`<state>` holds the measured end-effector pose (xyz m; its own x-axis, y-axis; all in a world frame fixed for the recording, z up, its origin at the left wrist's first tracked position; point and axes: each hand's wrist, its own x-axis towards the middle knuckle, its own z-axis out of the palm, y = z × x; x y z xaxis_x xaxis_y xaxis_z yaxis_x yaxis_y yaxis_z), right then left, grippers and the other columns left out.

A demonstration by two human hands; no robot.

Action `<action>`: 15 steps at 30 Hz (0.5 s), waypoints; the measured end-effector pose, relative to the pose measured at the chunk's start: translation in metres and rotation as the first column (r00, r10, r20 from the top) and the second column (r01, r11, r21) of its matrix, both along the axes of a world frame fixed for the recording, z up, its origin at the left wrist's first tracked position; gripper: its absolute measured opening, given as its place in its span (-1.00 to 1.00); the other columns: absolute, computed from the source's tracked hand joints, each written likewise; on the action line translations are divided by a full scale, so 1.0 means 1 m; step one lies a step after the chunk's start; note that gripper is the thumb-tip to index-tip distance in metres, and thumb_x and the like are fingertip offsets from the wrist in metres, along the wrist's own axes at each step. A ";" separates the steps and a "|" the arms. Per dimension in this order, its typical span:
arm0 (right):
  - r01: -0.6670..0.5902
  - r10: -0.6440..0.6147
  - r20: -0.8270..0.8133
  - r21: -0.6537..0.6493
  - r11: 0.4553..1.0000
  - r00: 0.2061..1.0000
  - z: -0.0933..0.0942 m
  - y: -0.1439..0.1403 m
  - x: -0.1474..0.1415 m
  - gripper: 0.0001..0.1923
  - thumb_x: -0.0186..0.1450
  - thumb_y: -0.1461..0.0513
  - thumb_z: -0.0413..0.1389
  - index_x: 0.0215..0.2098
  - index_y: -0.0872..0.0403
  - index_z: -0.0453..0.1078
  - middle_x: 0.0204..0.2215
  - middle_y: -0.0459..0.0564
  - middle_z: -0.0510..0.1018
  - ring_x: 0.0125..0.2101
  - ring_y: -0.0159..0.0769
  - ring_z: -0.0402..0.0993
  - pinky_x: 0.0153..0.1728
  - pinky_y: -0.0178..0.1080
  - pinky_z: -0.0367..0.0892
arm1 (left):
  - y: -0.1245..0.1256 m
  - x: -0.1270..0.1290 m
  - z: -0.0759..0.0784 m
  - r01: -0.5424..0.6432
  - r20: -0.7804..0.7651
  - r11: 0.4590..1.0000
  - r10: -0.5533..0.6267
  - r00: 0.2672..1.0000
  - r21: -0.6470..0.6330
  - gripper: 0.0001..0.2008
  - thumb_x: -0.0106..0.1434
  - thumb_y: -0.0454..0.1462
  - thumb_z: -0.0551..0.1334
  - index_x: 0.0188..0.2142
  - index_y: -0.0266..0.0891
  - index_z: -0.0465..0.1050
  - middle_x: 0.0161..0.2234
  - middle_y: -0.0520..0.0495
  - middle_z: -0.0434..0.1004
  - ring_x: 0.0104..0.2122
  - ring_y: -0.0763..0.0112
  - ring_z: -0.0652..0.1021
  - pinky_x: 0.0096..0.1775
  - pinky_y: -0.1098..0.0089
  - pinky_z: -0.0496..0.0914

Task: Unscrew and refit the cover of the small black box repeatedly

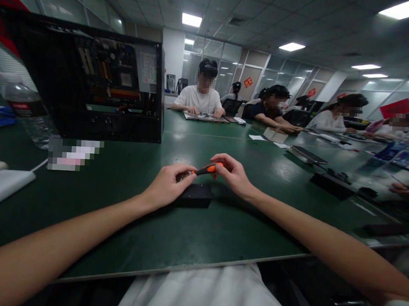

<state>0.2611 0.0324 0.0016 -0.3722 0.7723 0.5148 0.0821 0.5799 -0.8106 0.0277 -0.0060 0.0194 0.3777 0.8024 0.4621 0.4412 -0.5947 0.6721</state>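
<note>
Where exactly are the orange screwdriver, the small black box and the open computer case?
orange screwdriver point(208, 168), head view, on the orange handle between both hands.
small black box point(194, 196), head view, on its near side face.
open computer case point(91, 81), head view, on the exposed boards inside.

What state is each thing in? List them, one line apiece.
Screwdriver: held level between both hands, above the box.
Black box: flat on the green table, closed.
Left hand: grip shut on the tip end.
Right hand: grip shut on the orange handle.
Computer case: side open, boards showing.
Water bottle: upright.
</note>
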 end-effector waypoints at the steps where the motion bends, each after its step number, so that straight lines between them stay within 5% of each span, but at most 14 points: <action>1: 0.021 -0.021 -0.006 -0.001 1.000 1.000 0.005 -0.001 0.000 -0.56 0.29 -0.12 0.20 -0.15 0.05 0.38 -0.42 -0.10 0.53 -0.47 -0.40 0.42 -0.39 -0.26 0.38 | 0.000 0.000 0.000 0.002 0.003 1.000 -0.002 1.000 -0.013 -0.70 0.38 -0.15 0.21 -0.05 -0.27 0.60 -0.22 -0.11 0.66 -0.24 0.26 0.59 -0.19 0.34 0.41; 4: 0.101 -0.099 -0.029 0.075 0.992 0.995 0.029 0.000 0.001 -0.61 0.30 -0.10 0.19 -0.27 0.05 0.41 -0.48 -0.11 0.50 -0.53 -0.43 0.36 -0.49 -0.30 0.31 | -0.001 0.000 0.000 0.025 0.035 0.999 -0.024 0.999 -0.043 -0.66 0.37 -0.14 0.22 0.00 -0.29 0.58 -0.24 -0.10 0.63 -0.27 0.29 0.57 -0.21 0.35 0.42; 8: 0.164 -0.190 0.072 0.268 0.949 0.979 0.091 0.000 0.003 -0.59 0.35 -0.08 0.14 -0.33 0.10 0.45 -0.54 -0.16 0.43 -0.58 -0.53 0.28 -0.55 -0.40 0.19 | -0.005 0.000 0.001 0.179 -0.081 0.979 -0.187 0.979 -0.101 -0.59 0.25 -0.13 0.35 0.04 -0.28 0.56 -0.11 -0.13 0.65 -0.15 0.24 0.60 -0.11 0.32 0.44; 12: -0.018 -0.176 0.458 0.387 0.922 0.871 0.159 -0.013 -0.002 -0.56 0.33 -0.05 0.13 -0.27 0.19 0.51 -0.50 -0.22 0.39 -0.51 -0.61 0.31 -0.46 -0.48 0.12 | -0.008 0.000 0.002 0.188 -0.161 0.971 -0.211 0.964 -0.147 -0.64 0.24 -0.17 0.37 0.00 -0.27 0.60 -0.08 -0.13 0.67 -0.12 0.21 0.62 -0.06 0.29 0.44; 15: -0.202 -0.150 0.700 0.394 0.897 0.698 0.187 -0.026 -0.009 -0.57 0.35 -0.01 0.13 -0.24 0.22 0.55 -0.47 -0.18 0.47 -0.47 -0.59 0.35 -0.44 -0.48 0.14 | -0.009 0.001 0.003 0.159 -0.153 0.970 -0.188 0.970 -0.185 -0.66 0.23 -0.18 0.37 -0.02 -0.25 0.61 -0.11 -0.10 0.68 -0.15 0.23 0.63 -0.08 0.31 0.44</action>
<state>0.2516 0.0068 0.1890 -0.7696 0.5340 0.3501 0.4970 0.8452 -0.1965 0.0289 -0.0152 0.0225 0.5787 0.7787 0.2422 0.4566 -0.5555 0.6949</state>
